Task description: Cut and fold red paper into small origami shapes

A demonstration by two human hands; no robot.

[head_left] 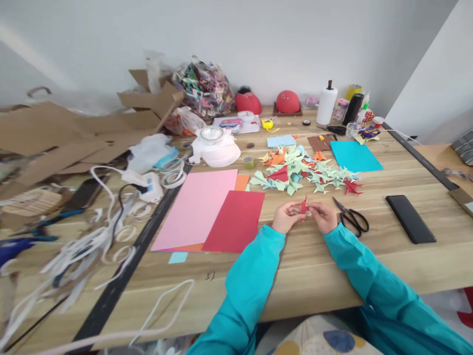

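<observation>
Between my two hands, just above the wooden table, is a small piece of folded red paper (303, 205). My left hand (287, 216) pinches its left side, and my right hand (322, 216) pinches its right side with fingertips close together. Beyond them lies a heap of folded paper cranes (295, 170), mostly pale green, with some red, orange and blue ones. Black-handled scissors (353, 218) rest close to the right of my right hand. Left of my hands lie a red paper sheet (236, 222) and a larger pink sheet (201, 202).
A phone (411, 219) lies at the right, with a turquoise sheet (356, 156) farther back. White cables and a power strip (148, 187) clutter the left side, near an open cardboard box (74, 133). Bottles, tape and red pincushions (288, 101) line the wall.
</observation>
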